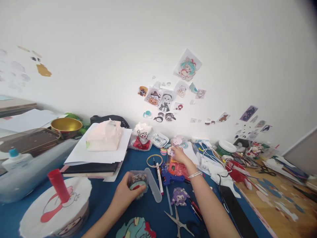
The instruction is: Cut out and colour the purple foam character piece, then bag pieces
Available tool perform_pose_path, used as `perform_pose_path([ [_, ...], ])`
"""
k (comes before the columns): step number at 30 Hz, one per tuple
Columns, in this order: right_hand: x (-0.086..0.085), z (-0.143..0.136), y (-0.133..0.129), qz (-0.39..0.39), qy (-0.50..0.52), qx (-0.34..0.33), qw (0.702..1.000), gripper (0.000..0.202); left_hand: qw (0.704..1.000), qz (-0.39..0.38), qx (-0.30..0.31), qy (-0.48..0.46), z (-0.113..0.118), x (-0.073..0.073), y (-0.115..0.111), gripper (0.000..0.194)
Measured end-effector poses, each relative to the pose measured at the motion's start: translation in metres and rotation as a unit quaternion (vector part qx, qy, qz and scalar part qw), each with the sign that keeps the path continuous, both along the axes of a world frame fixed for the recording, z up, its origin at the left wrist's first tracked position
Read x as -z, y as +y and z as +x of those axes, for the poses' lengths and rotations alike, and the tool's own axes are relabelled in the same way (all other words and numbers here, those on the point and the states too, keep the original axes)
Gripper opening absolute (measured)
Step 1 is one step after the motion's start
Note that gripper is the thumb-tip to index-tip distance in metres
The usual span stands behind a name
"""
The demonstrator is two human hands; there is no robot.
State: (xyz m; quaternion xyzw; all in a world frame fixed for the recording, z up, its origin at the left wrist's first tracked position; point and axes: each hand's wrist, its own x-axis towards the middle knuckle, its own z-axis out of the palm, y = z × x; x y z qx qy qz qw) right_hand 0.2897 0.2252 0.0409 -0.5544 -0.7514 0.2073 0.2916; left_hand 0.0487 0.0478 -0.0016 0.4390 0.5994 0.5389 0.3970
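Note:
My left hand [127, 191] is wrapped round a small clear plastic box [138, 178] with a dark figure and a teal piece in it; the box's long clear lid [154, 185] stands open to the right. My right hand [178, 154] reaches farther back, its fingers closed on a small pale cartoon cutout [170, 151]. Just behind that hand is a pink cutout [177, 140], and a red packet [178, 169] lies under the wrist. A blue glue gun [170, 177] sits between the two hands.
Scissors [178, 222], a purple cutout [180, 196] and a teal cutout [136, 228] lie in front. The lidded cup [59, 205] with a red tube stands left. White cables [210, 158] and a black case [235, 208] are right.

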Motion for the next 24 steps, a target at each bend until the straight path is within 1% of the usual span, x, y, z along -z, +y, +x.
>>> perform_pose_path([
  [2, -0.003, 0.000, -0.006, 0.011, 0.003, 0.007, 1.000, 0.024, 0.999, -0.018, -0.012, -0.037, 0.000, -0.001, 0.000, 0.044],
  [5, -0.011, -0.012, -0.031, 0.033, 0.035, 0.008, 0.999, 0.043, 0.994, -0.043, -0.016, -0.095, 0.000, -0.004, -0.001, 0.053],
  [7, -0.013, -0.031, -0.058, 0.039, 0.062, -0.010, 0.997, 0.053, 0.991, -0.045, -0.016, -0.126, 0.000, -0.006, -0.002, 0.057],
  [9, -0.010, -0.057, -0.089, 0.032, 0.086, -0.036, 0.995, 0.055, 0.988, -0.042, -0.014, -0.148, -0.001, -0.006, -0.003, 0.059],
  [11, -0.003, -0.083, -0.117, 0.023, 0.126, -0.060, 0.990, 0.054, 0.986, -0.045, -0.011, -0.162, -0.001, -0.005, -0.003, 0.060],
  [14, 0.009, -0.114, -0.143, -0.003, 0.173, -0.047, 0.984, 0.059, 0.984, -0.047, -0.013, -0.173, -0.001, -0.001, -0.004, 0.060],
  [16, 0.015, -0.123, -0.150, -0.031, 0.206, -0.030, 0.978, 0.059, 0.983, -0.043, -0.018, -0.176, -0.001, 0.001, -0.005, 0.059],
  [17, 0.017, -0.124, -0.151, -0.047, 0.236, -0.027, 0.970, 0.055, 0.983, -0.040, -0.023, -0.176, -0.002, 0.001, -0.005, 0.058],
  [19, 0.020, -0.122, -0.151, -0.083, 0.309, -0.032, 0.947, 0.040, 0.983, -0.035, -0.030, -0.176, -0.003, 0.000, -0.005, 0.058],
  [21, 0.023, -0.118, -0.149, -0.114, 0.359, -0.035, 0.926, 0.028, 0.984, -0.031, -0.037, -0.173, -0.005, -0.003, -0.006, 0.059],
  [24, 0.029, -0.115, -0.149, -0.152, 0.376, -0.034, 0.913, 0.028, 0.985, -0.032, -0.051, -0.162, -0.006, -0.007, -0.007, 0.058],
])
